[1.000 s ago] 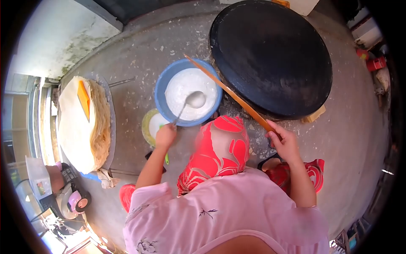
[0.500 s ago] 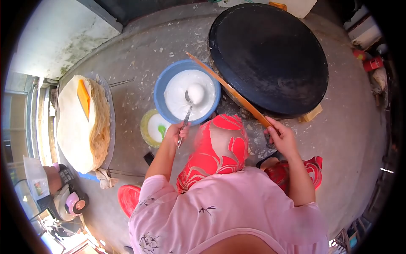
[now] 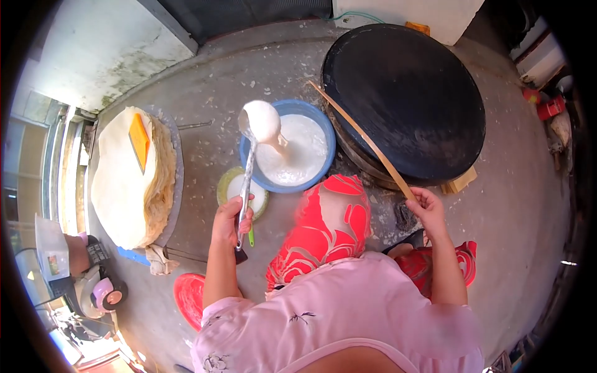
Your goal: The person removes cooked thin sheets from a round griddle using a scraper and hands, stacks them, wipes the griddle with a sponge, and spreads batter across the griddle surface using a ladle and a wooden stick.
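My left hand (image 3: 232,219) is closed round the handle of a metal ladle (image 3: 247,165). The ladle's bowl is heaped with white batter (image 3: 265,121), some of it running off the right side toward a blue basin (image 3: 244,151). More white batter fills much of that basin. In my right hand (image 3: 427,210) is one end of a long, thin wooden spatula (image 3: 367,140). The spatula slants up and left along the near rim of a large round black griddle (image 3: 404,99), whose surface is bare and dark.
On the left stands a tall stack of thin pale pancakes (image 3: 127,180) with an orange scraper (image 3: 139,142) on top. A small yellow-green bowl (image 3: 222,186) of white liquid sits by the basin. A red stool (image 3: 188,299) is beside me.
My left hand has lifted the batter-filled ladle out of the basin, up and to the left. My right hand still holds the spatula beside the griddle. The whole view has shifted slightly.
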A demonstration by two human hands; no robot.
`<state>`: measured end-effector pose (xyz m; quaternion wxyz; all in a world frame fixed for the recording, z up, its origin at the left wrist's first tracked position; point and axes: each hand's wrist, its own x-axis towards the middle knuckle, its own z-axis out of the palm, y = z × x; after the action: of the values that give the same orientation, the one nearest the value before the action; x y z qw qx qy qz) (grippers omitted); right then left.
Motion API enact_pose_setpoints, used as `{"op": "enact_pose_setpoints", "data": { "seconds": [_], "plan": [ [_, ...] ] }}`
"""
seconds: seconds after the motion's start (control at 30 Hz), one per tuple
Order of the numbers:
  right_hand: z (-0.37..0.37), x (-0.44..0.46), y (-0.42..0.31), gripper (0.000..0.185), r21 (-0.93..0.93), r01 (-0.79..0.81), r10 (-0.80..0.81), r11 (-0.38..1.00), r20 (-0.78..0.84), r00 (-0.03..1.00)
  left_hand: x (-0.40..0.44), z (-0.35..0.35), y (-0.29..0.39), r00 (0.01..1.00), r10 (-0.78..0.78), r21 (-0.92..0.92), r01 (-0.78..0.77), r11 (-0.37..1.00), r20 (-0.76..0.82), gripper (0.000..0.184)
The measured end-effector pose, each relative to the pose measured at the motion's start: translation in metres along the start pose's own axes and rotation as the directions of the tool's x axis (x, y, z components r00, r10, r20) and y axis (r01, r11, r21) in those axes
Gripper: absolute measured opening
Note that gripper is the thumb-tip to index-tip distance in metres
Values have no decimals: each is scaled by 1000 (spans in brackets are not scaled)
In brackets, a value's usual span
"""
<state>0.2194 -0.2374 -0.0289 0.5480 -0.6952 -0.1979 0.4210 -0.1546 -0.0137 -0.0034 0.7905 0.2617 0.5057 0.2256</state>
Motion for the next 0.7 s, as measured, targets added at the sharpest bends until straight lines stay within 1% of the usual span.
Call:
{"op": "enact_pose_setpoints", "data": {
  "seconds": [0.03,0.07,0.13,0.23,0.3,0.33,0.4,0.43,0.47,0.5,0.53,0.57,0.6,0.63,0.67,0.7],
  "plan": [
    [-1,-2,-3,30,-14,-53,53,999,15,998,-4,1,3,997,76,18,-76,997,35,29],
    [-4,-3,-2,30,-14,-50,51,999,13,999,-7,2,7,986,150,33,-152,988,73,31],
    [-9,-6,-1,29,-4,-136,136,991,119,984,-8,10,12,979,175,12,-178,984,105,33],
    [-4,-13,-8,24,8,-92,90,996,131,987,7,26,10,977,182,12,-185,983,111,34],
    [-1,-15,-10,21,-18,-97,99,995,99,990,37,26,-6,973,118,-77,-105,991,196,30],
    [-2,-17,-11,17,-43,-101,104,994,72,992,56,21,-19,974,109,-77,-95,993,200,30],
    [-6,-18,-5,14,-65,-112,116,992,61,991,98,7,-45,982,-123,-141,143,980,145,20],
    [-8,-18,-3,12,-86,-120,125,989,59,990,113,0,-57,981,-127,-140,148,979,148,20],
    [-8,-20,-2,12,-86,-121,126,989,56,990,123,-3,-66,962,-272,-138,269,953,-1,17],
    [-7,-22,-2,11,-93,-146,151,985,48,987,131,-9,-73,902,-404,-155,383,911,-149,15],
    [-6,-25,-1,11,-98,-172,177,980,40,983,127,-12,-75,902,-406,-153,385,910,-148,15],
    [-8,-26,2,11,-96,-174,178,980,38,983,119,-19,-76,888,-420,-123,403,907,-186,14],
    [-9,-27,5,11,-71,-170,174,983,62,983,109,-26,-77,873,-433,-94,423,901,-225,13],
    [-10,-28,9,11,-44,-169,172,985,86,981,97,-29,-75,869,-438,-92,428,899,-229,13],
    [-10,-28,12,11,-41,-177,180,983,86,980,80,-31,-69,910,-378,-62,373,926,-172,14],
    [-10,-28,15,11,-49,-145,149,988,85,985,64,-30,-62,942,-317,-38,314,949,-113,15]
  ]
}}
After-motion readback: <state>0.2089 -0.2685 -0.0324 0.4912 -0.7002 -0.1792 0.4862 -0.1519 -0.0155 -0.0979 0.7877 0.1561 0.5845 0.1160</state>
